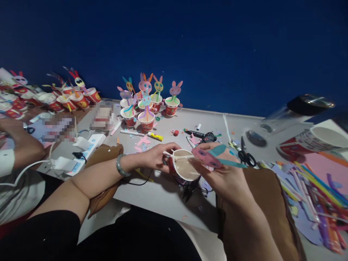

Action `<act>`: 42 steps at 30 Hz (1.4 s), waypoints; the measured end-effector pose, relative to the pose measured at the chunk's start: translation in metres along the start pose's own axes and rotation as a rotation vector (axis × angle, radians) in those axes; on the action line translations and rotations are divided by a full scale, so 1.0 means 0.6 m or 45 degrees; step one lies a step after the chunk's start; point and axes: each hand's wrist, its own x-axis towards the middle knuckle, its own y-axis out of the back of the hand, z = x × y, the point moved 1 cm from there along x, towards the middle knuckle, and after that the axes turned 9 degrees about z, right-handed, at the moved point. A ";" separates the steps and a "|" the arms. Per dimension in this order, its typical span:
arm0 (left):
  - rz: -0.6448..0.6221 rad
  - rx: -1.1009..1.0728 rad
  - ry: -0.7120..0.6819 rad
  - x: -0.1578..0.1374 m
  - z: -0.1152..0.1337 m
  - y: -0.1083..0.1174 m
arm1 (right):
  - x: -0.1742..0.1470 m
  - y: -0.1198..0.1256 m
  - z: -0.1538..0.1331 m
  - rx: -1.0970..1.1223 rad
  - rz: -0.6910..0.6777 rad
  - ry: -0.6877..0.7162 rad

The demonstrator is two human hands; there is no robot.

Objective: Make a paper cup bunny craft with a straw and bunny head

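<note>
My left hand (pixel 157 158) is closed round the side of a red-and-white paper cup (pixel 186 174), its open mouth tilted towards me. My right hand (pixel 221 172) grips a paper bunny (pixel 207 158) with a pink head and teal ears, just over the cup's right rim. A pale strip runs from the bunny across the cup's mouth; whether it is fixed to the cup I cannot tell. Beneath the cup lies a dark tool with a cord, mostly hidden. Beyond my hands stand several finished cups with paper bunnies (pixel 146 125).
Scissors (pixel 246 157), a yellow glue stick (pixel 155 136), a black marker (pixel 194 133) and paper scraps lie around. Coloured straws (pixel 312 195), a clear bottle (pixel 274 121) and a large paper cup (pixel 312 143) are right. Left are a power strip (pixel 88 152) and another person's arm (pixel 23 139).
</note>
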 end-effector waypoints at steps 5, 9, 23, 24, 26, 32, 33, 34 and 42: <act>0.002 0.006 -0.032 0.001 -0.002 0.001 | -0.001 -0.002 0.002 0.018 -0.009 -0.021; 0.014 0.018 -0.064 0.001 -0.004 0.000 | -0.001 -0.004 0.006 0.035 -0.030 -0.015; 0.067 -0.081 0.080 0.003 -0.007 -0.005 | 0.004 -0.013 0.009 0.040 -0.094 -0.011; 0.076 -0.092 0.074 0.004 -0.008 -0.006 | 0.004 -0.013 0.010 0.042 -0.093 -0.027; 0.097 -0.111 0.061 0.005 -0.009 -0.008 | 0.005 -0.014 0.012 0.048 -0.096 -0.064; 0.118 -0.168 0.065 0.006 -0.015 -0.012 | 0.006 -0.014 0.015 0.060 -0.101 -0.169; 0.118 -0.168 0.069 0.006 -0.015 -0.012 | 0.006 -0.014 0.015 0.069 -0.105 -0.186; 0.121 -0.170 0.075 0.006 -0.015 -0.013 | 0.006 -0.015 0.016 0.080 -0.103 -0.202; 0.086 -0.572 0.358 0.006 -0.026 -0.016 | 0.006 -0.019 0.039 0.238 -0.090 -0.456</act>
